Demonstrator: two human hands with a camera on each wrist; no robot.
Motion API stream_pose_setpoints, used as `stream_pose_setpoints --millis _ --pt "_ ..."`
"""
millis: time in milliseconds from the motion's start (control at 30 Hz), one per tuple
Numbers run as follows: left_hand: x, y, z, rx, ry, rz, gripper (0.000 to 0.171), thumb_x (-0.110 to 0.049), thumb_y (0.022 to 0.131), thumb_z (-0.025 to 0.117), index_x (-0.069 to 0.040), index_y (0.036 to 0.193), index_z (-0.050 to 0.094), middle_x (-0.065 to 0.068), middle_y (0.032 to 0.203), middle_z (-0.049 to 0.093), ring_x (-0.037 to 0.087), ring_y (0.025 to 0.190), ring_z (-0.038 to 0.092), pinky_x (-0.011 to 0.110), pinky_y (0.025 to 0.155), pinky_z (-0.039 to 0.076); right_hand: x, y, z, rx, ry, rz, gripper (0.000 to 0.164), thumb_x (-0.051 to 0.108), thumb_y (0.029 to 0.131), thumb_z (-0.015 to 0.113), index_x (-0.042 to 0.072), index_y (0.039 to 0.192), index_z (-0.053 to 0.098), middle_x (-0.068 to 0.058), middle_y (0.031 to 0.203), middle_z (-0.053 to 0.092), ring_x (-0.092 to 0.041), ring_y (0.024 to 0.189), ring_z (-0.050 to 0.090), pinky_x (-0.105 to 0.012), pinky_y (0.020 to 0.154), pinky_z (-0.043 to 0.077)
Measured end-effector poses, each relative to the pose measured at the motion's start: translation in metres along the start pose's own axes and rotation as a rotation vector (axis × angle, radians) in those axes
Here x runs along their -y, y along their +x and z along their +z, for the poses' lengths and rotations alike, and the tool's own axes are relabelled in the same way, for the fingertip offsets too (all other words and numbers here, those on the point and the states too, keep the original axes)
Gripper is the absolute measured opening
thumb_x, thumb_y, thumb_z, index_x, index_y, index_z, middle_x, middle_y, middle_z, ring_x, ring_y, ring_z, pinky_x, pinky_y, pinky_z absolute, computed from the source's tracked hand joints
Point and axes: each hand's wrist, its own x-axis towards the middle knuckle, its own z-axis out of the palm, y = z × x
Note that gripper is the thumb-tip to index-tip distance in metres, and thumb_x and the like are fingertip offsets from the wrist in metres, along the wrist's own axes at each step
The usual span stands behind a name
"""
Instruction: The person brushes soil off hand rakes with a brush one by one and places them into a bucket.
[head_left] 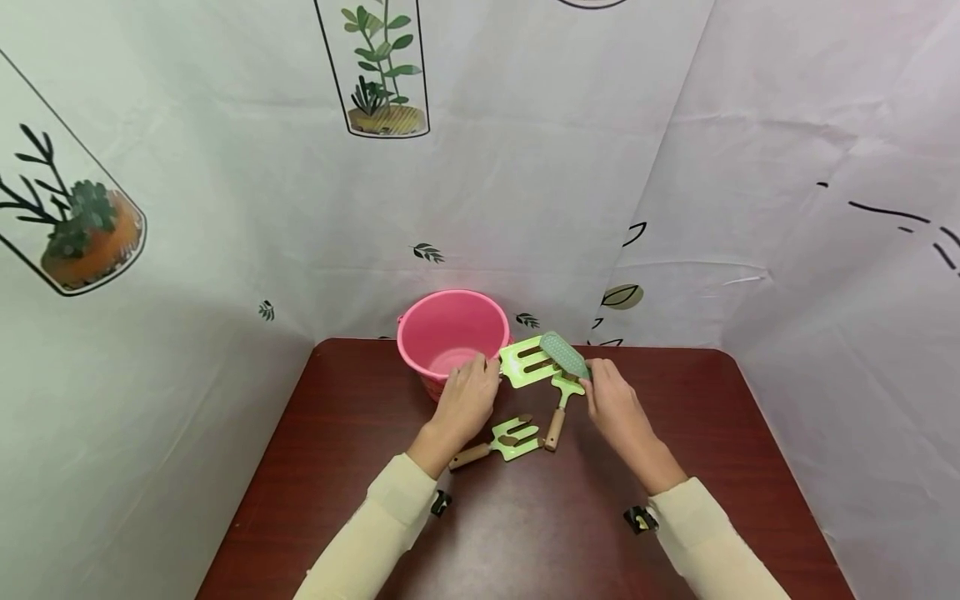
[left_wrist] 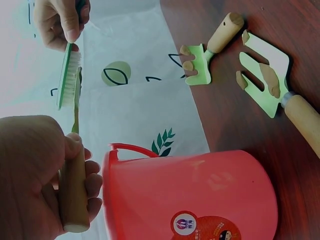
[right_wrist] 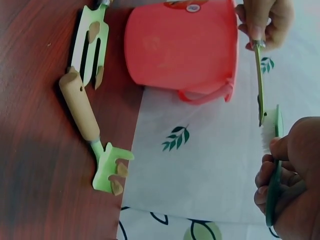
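Observation:
My left hand [head_left: 469, 398] grips the wooden handle of a light green garden fork [head_left: 520, 363], its broad tines pointing right. In my right hand [head_left: 617, 412] is a green scrubbing brush [head_left: 561, 353], held by its handle. The white bristles [right_wrist: 269, 131] face the tines and meet them near their ends, as both wrist views show. Below the hands lies a second garden fork [head_left: 517, 438] with brown patches on its tines. A small hand rake [left_wrist: 202, 66] with a wooden handle lies near it, brown at its tine tips.
A pink bucket [head_left: 411, 354] stands at the back of the table, just behind my left hand. The table [head_left: 525, 533] is dark reddish brown. White printed cloth [head_left: 510, 192] hangs behind it and along both sides.

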Motion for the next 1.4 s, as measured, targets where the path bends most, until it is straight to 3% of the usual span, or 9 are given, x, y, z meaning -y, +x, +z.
stream_pose_setpoints --millis 300,567,733,900,1267,1400 --pt "-0.001 -0.001 -0.001 0.006 -0.005 -0.002 0.015 -0.016 0.104 0.061 -0.004 0.112 0.060 0.010 0.092 0.058 0.026 0.080 0.062 0.037 0.066 0.048 -0.014 -0.001 -0.002 -0.013 0.020 0.009 0.024 0.000 0.097 0.067 -0.010 0.116 0.058 -0.023 0.101 0.061 -0.036 0.085 0.066 -0.049 0.070 0.056" --pt "0.001 -0.001 -0.003 0.025 -0.018 -0.010 0.018 -0.016 0.103 0.061 -0.003 0.116 0.061 0.011 0.098 0.061 0.026 0.083 0.065 0.038 0.070 0.052 -0.031 -0.004 -0.009 -0.002 0.035 0.096 0.024 0.001 0.098 0.066 -0.012 0.117 0.058 -0.026 0.103 0.062 -0.042 0.091 0.066 -0.056 0.075 0.055" --pt "0.003 -0.001 -0.003 0.034 -0.033 -0.018 0.018 -0.015 0.103 0.062 -0.003 0.116 0.061 0.011 0.099 0.062 0.026 0.083 0.065 0.038 0.069 0.052 -0.036 -0.005 -0.013 -0.042 0.053 0.076 0.023 0.000 0.097 0.066 -0.013 0.115 0.059 -0.026 0.100 0.062 -0.042 0.090 0.066 -0.057 0.075 0.054" --pt "0.002 -0.001 -0.003 0.032 -0.034 -0.020 0.017 -0.015 0.103 0.062 -0.002 0.114 0.061 0.011 0.096 0.061 0.027 0.082 0.065 0.039 0.069 0.052 -0.030 -0.005 -0.012 -0.043 0.064 0.043 0.023 -0.001 0.096 0.067 -0.012 0.115 0.059 -0.026 0.101 0.063 -0.040 0.089 0.065 -0.055 0.075 0.054" --pt "-0.002 0.001 -0.001 0.052 -0.045 -0.020 0.016 -0.016 0.103 0.063 -0.002 0.111 0.060 0.011 0.095 0.059 0.027 0.084 0.063 0.039 0.070 0.052 0.003 -0.008 -0.001 0.052 0.100 -0.027 0.023 0.000 0.098 0.066 -0.009 0.117 0.059 -0.021 0.106 0.063 -0.033 0.092 0.067 -0.047 0.075 0.057" --pt "-0.004 0.002 0.000 0.026 -0.044 -0.014 0.015 -0.016 0.102 0.063 -0.003 0.108 0.060 0.011 0.093 0.059 0.027 0.082 0.063 0.039 0.068 0.050 0.014 -0.010 0.005 0.058 0.104 -0.057 0.023 0.001 0.097 0.068 -0.009 0.116 0.060 -0.021 0.104 0.063 -0.031 0.090 0.066 -0.046 0.073 0.056"
